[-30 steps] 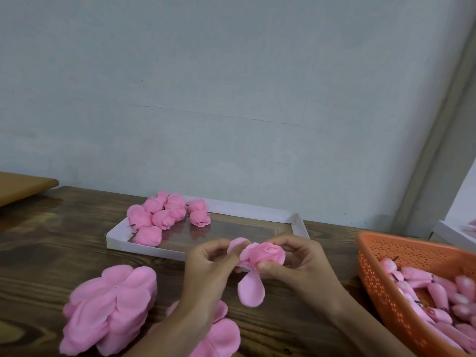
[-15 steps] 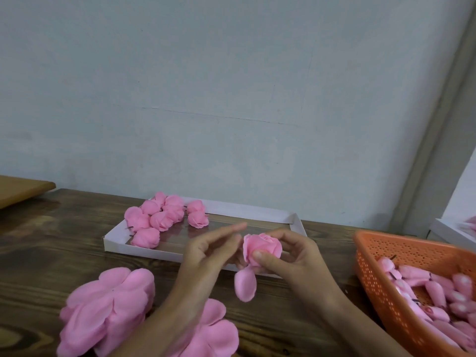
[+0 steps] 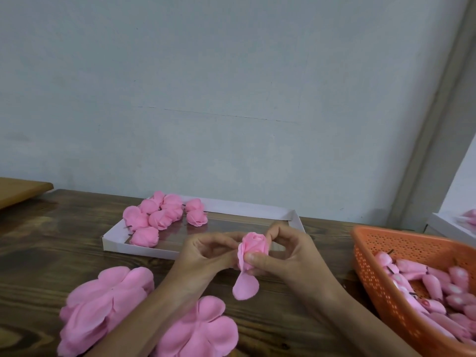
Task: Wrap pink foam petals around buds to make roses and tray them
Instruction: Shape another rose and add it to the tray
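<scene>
Right hand (image 3: pixel 286 256) pinches the rose (image 3: pixel 253 244), left hand (image 3: pixel 203 256) seemingly gripping it too.

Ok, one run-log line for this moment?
phase: wrapping; left hand: pinches pink foam rose; right hand: grips rose; loose pink petal: hangs below; white cardboard tray: holds finished roses

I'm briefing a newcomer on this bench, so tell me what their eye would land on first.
First, the half-wrapped rose pinched between the left hand and right hand at centre, one loose petal dangling below it. Next, the finished roses clustered at the left end of the white tray behind, and the orange basket of buds at right. Flat petal stacks lie near left.
</scene>
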`<state>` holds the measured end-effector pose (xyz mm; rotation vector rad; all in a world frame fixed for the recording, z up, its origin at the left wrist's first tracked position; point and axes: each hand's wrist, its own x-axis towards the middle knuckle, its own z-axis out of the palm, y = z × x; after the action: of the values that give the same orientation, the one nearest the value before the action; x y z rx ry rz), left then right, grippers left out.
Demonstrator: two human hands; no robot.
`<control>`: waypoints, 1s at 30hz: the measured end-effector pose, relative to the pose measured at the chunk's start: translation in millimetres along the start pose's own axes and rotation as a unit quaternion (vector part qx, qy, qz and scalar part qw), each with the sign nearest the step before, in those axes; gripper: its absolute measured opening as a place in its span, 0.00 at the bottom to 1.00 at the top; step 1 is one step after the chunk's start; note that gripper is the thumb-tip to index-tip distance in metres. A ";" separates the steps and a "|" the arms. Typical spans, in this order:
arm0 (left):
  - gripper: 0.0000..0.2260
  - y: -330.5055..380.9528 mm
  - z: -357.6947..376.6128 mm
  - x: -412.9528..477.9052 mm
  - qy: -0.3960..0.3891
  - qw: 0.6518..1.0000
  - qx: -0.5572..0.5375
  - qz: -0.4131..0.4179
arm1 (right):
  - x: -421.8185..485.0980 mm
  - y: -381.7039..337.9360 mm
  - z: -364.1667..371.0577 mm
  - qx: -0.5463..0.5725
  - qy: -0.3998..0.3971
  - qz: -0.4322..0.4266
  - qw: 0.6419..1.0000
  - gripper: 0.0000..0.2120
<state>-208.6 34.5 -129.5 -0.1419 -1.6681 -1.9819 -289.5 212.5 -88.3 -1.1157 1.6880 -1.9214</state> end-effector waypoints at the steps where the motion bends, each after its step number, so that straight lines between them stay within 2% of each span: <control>1: 0.18 1.5 0.5 0.0 0.003 1.000 -0.003 -0.004 | -0.6 -1.7 1.2 -0.008 0.003 -0.005 1.000 0.14; 3: 0.20 4.4 1.3 -0.8 0.010 1.000 -0.005 -0.012 | -1.8 -5.2 3.6 -0.032 0.009 -0.009 0.999 0.12; 7: 0.20 5.3 1.8 -1.9 0.016 0.999 -0.029 -0.017 | -5.0 -10.9 9.9 -0.076 0.028 -0.019 0.997 0.15; 13: 0.18 2.8 -0.9 -3.9 0.014 0.999 -0.045 -0.016 | -6.3 -15.8 13.0 -0.125 0.056 -0.029 0.990 0.03; 18: 0.17 4.7 1.4 -3.8 0.006 0.997 -0.080 -0.009 | -7.1 -16.3 13.7 -0.157 0.060 -0.054 0.984 0.04; 20: 0.18 5.0 1.7 -2.3 0.015 0.993 -0.116 -0.007 | -5.9 -15.5 12.8 -0.154 0.073 -0.058 0.984 0.01; 21: 0.19 5.1 1.2 -1.2 0.026 0.991 -0.134 -0.005 | -4.9 -15.5 11.2 -0.150 0.082 -0.040 0.984 0.03; 22: 0.19 5.0 0.2 -0.1 0.038 0.988 -0.151 -0.004 | -4.6 -15.7 8.4 -0.147 0.078 0.001 0.986 0.08; 24: 0.20 4.9 -3.0 1.9 0.054 0.983 -0.175 -0.003 | -4.6 -18.0 3.1 -0.114 0.010 0.123 0.986 0.19; 25: 0.20 5.2 -4.7 2.2 0.056 0.983 -0.176 -0.001 | -4.3 -19.2 1.8 -0.091 -0.027 0.169 0.981 0.21; 27: 0.20 6.6 -6.7 2.4 0.060 0.985 -0.160 0.006 | -3.4 -18.7 0.7 -0.062 -0.037 0.188 0.979 0.18; 30: 0.20 10.1 -5.8 0.5 0.074 0.989 -0.123 0.021 | -3.2 -16.8 4.5 -0.054 0.027 0.142 0.988 0.12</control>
<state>-202.9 28.0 -121.7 -0.1155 -1.3156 -2.1051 -280.2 215.6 -73.5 -0.8120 1.8840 -1.7148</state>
